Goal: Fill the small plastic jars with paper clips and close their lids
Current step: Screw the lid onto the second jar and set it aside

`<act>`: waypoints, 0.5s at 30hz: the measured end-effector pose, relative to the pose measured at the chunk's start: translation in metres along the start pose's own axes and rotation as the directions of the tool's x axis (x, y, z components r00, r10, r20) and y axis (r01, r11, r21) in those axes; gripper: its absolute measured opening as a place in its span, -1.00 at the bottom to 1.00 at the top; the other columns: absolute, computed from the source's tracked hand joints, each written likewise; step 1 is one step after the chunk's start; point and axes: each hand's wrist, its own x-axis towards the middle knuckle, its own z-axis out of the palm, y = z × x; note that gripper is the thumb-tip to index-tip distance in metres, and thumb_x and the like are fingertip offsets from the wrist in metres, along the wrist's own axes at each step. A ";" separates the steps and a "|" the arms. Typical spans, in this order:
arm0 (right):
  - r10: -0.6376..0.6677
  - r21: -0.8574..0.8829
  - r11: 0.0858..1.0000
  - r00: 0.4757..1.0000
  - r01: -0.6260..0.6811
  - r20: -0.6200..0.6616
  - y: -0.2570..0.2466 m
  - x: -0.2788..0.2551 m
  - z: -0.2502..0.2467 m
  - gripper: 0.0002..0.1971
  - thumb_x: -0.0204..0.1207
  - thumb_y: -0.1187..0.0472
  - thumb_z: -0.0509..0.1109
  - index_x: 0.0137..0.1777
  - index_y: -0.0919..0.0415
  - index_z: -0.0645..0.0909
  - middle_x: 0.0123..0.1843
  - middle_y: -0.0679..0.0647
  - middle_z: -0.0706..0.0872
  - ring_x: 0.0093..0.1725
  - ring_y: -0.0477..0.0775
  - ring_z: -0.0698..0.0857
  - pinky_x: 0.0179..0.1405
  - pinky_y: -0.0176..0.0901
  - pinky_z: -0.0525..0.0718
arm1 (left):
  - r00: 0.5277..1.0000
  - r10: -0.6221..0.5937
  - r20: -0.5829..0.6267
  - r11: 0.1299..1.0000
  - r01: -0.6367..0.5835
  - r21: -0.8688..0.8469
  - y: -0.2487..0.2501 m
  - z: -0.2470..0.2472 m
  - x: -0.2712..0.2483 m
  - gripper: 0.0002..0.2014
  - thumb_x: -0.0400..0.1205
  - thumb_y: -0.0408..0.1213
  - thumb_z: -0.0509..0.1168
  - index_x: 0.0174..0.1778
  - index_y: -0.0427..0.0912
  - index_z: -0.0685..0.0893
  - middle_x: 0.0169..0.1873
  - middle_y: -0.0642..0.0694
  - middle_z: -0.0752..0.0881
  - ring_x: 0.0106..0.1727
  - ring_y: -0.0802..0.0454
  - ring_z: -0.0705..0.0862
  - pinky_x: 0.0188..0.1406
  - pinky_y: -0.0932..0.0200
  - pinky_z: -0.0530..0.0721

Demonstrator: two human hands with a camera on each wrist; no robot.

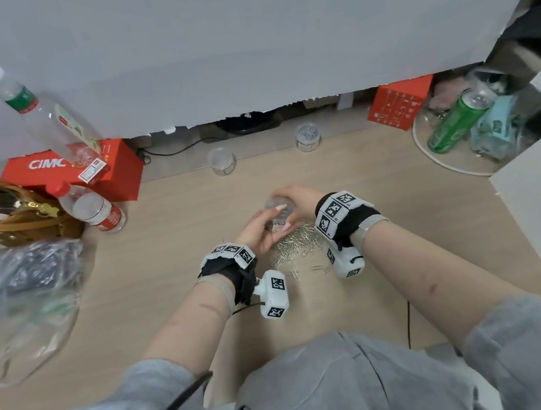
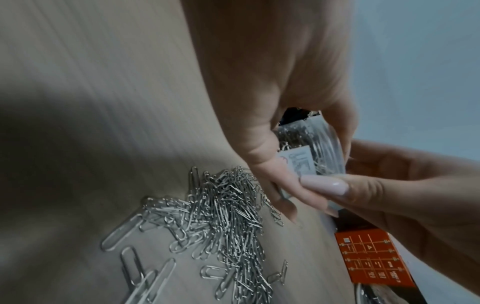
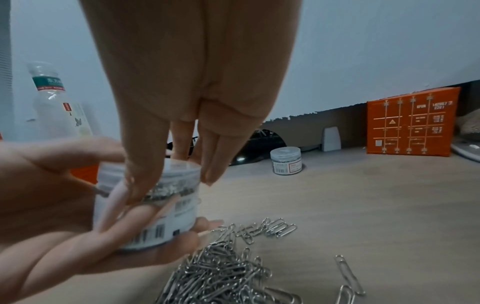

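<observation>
While the left hand (image 3: 52,216) cups the filled jar (image 3: 166,216) by its wall, frame centre, right hand (image 3: 187,92) fingers curl over its lid (image 3: 182,167). Light, rigid, slick plastic; grip the sidewall. Axis upright, mouth up. Loose paper clips (image 3: 221,273) lie below.

Grey sleeves (image 1: 531,343) are pushed up both forearms, over a grey garment below. Each wrist carries a black strap with a beige band and white blocks printed with black-and-white square markers (image 1: 333,210); a white camera pod (image 1: 274,293) hangs under each. A thin black cable (image 1: 409,324), perhaps from the right pod, trails down. Long pale-pink nails (image 2: 324,185)
</observation>
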 end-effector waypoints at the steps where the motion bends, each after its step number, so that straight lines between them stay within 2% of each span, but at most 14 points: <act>1: -0.003 0.002 1.000 1.000 0.003 -0.003 0.000 -0.001 -0.002 -0.20 0.31 0.34 0.54 0.54 0.17 0.26 0.46 0.17 0.47 0.35 0.19 0.54 0.31 -0.01 0.56 | 1.000 -0.003 0.007 1.000 0.002 0.011 0.000 0.000 0.000 -0.77 0.64 -0.41 0.21 0.21 -0.33 0.53 0.11 -0.37 0.61 -0.06 -0.26 0.75 -0.25 0.18 0.80; 3: -0.002 0.003 1.000 1.000 0.002 -0.019 0.002 -0.003 -0.003 -0.23 0.30 0.30 0.55 0.50 0.17 0.30 0.42 0.15 0.54 0.33 0.18 0.56 0.32 0.02 0.54 | 1.000 -0.012 0.011 1.000 0.011 0.022 0.001 0.000 0.000 -0.73 0.65 -0.41 0.20 0.27 -0.34 0.48 0.14 -0.41 0.60 -0.07 -0.27 0.77 -0.30 0.20 0.79; 5: 0.022 -0.013 1.000 0.999 -0.023 -0.045 0.003 -0.005 -0.002 -0.30 0.30 0.21 0.56 0.43 0.18 0.37 0.31 0.15 0.62 0.23 0.17 0.62 0.23 0.04 0.60 | 1.000 -0.012 0.015 1.000 0.011 0.017 0.001 0.000 0.000 -0.68 0.66 -0.41 0.17 0.34 -0.37 0.42 0.12 -0.40 0.61 -0.13 -0.22 0.79 -0.31 0.18 0.79; 8: 0.035 -0.182 0.981 0.987 -0.064 -0.156 -0.001 -0.010 0.003 -0.45 0.35 -0.15 0.45 0.19 0.19 0.43 -0.01 0.08 0.67 -0.06 0.13 0.66 -0.16 -0.05 0.63 | 0.998 0.044 0.049 0.999 -0.045 0.012 0.004 -0.001 0.001 -0.64 0.68 -0.33 0.17 0.38 -0.35 0.43 0.14 -0.32 0.61 -0.19 -0.09 0.79 -0.06 -0.04 0.78; 10: 0.022 -0.263 0.960 0.966 -0.092 -0.259 -0.004 -0.013 0.006 -0.43 0.40 -0.31 0.29 0.13 0.18 0.42 -0.11 0.04 0.63 -0.17 0.09 0.63 -0.30 -0.11 0.53 | 0.998 0.053 0.024 0.999 -0.052 -0.013 0.006 -0.001 0.002 -0.68 0.71 -0.15 0.11 0.25 -0.28 0.53 0.09 -0.27 0.66 -0.20 -0.06 0.79 -0.04 -0.02 0.78; 11: 0.026 -0.269 0.957 0.953 -0.111 -0.301 -0.006 -0.014 0.008 -0.41 0.42 -0.34 0.23 0.14 0.18 0.42 -0.06 0.07 0.64 -0.14 0.10 0.63 -0.29 -0.10 0.53 | 0.999 0.036 0.006 0.999 -0.036 -0.028 0.006 0.001 0.001 -0.60 0.71 -0.03 0.06 0.23 -0.27 0.55 0.05 -0.28 0.69 -0.16 -0.07 0.79 -0.04 -0.02 0.78; 13: 0.058 -0.281 0.944 0.926 -0.172 -0.373 -0.009 -0.013 0.013 -0.35 0.45 -0.37 0.14 0.20 0.21 0.42 0.11 0.16 0.63 0.05 0.16 0.63 -0.12 -0.04 0.55 | 1.000 -0.016 -0.025 0.998 0.014 -0.054 0.008 0.003 0.000 -0.43 0.70 0.14 -0.08 0.29 -0.29 0.51 0.03 -0.29 0.73 -0.06 -0.12 0.78 -0.01 -0.05 0.76; 15: 0.061 -0.301 0.931 0.900 -0.208 -0.432 -0.007 -0.011 0.022 -0.29 0.46 -0.40 0.08 0.30 0.23 0.39 0.28 0.20 0.54 0.24 0.18 0.52 0.12 -0.01 0.49 | 0.999 -0.018 -0.043 0.994 0.013 -0.104 0.006 0.005 0.000 -0.45 0.73 0.10 -0.14 0.29 -0.29 0.49 0.00 -0.29 0.74 -0.04 -0.14 0.77 0.01 -0.11 0.74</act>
